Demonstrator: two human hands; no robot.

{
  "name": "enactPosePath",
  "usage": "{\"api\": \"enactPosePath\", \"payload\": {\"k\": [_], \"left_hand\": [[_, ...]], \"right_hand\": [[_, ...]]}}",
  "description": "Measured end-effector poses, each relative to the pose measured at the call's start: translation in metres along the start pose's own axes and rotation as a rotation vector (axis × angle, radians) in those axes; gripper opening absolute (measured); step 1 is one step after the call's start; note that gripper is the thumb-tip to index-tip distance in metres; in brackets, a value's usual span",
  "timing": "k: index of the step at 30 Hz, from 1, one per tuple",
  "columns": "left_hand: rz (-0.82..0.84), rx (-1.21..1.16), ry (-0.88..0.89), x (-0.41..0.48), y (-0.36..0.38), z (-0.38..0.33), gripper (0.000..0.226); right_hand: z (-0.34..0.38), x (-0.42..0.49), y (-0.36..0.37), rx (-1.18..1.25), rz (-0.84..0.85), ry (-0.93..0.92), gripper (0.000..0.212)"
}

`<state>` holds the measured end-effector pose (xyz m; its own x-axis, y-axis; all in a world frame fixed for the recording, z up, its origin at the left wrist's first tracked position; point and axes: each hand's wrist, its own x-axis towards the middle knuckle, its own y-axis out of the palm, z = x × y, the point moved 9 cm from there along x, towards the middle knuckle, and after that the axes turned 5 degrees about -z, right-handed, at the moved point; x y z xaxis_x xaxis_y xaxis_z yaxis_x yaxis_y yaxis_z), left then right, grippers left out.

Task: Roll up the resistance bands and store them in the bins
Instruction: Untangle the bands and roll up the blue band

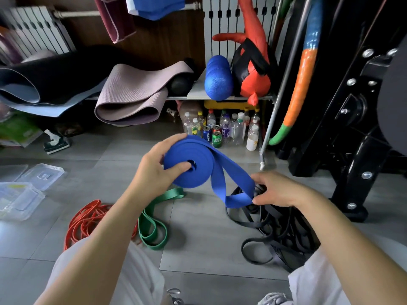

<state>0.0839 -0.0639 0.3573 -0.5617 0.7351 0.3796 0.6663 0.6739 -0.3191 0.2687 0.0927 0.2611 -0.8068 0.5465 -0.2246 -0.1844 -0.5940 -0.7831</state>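
Note:
A wide blue resistance band (193, 159) is wound into a thick roll in mid-air above the floor. My left hand (157, 166) grips the roll, thumb pressed near its centre hole. A loose tail runs down to the right, where my right hand (277, 190) pinches its folded end. On the floor lie a green band (154, 225), a tangle of thin red bands (86, 221) and a pile of black bands (275, 230) under my right hand. Clear plastic bins (19, 199) sit at the left.
Bottles and cans (222, 128) stand under a low shelf with yoga mats (132, 95), a blue foam roller (218, 78) and a red bag. A black machine frame (352, 128) fills the right. My knees in white trousers are at the bottom.

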Motion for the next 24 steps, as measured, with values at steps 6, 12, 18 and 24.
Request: {"api": "enactPosePath", "payload": {"k": [6,12,18,24], "left_hand": [[-0.040,-0.031,-0.018,0.000,-0.014,0.003,0.062],[0.074,0.052,-0.015,-0.007,0.005,0.007,0.069],[0.152,0.175,-0.024,-0.008,0.020,0.012,0.072],[0.249,0.209,-0.009,-0.017,0.045,0.011,0.067]], "right_hand": [[-0.013,-0.009,-0.035,0.260,-0.383,0.060,0.022],[-0.029,-0.028,-0.056,0.039,-0.596,0.128,0.007],[-0.039,-0.028,-0.048,-0.128,-0.475,0.215,0.017],[-0.035,-0.021,-0.008,-0.281,-0.132,0.189,0.035]]}}
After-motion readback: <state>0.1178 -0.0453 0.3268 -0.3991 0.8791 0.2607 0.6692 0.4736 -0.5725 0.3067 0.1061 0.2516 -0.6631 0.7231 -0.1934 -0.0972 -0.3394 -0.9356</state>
